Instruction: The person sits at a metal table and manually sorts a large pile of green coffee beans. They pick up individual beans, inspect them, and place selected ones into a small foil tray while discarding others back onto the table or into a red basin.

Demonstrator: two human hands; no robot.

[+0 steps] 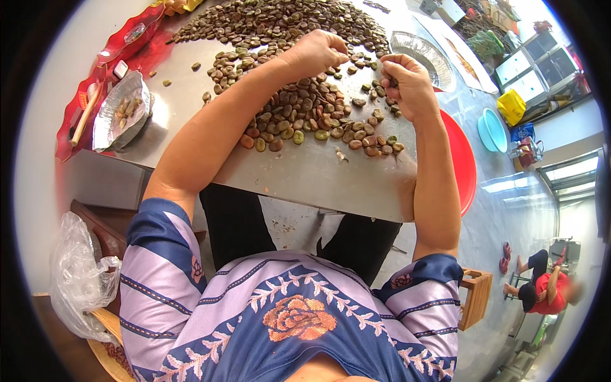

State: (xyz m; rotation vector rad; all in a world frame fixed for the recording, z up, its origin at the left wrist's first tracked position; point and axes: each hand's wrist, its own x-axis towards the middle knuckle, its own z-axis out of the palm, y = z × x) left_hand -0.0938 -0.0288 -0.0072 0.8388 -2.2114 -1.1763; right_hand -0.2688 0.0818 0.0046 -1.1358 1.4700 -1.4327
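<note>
Dried broad beans lie in a wide pile (286, 21) at the far side of a metal table (305, 176). A smaller heap of the beans (305, 107) spreads nearer to me, with some loose along its right side. My left hand (317, 53) is over the beans between the two piles, its fingers curled and thumb near the fingertips. Whether anything is between them is hidden. My right hand (409, 87) is at the table's right side, its fingers curled around a few brown beans (393, 82).
At left, a foil tray (121, 114) with a few pale pieces stands by a red scalloped tray (83, 110). A foil dish (425, 59) lies beyond my right hand. Below the table's right edge is a red basin (460, 162). A wooden stool (475, 298) and a seated person (546, 289) are to the right.
</note>
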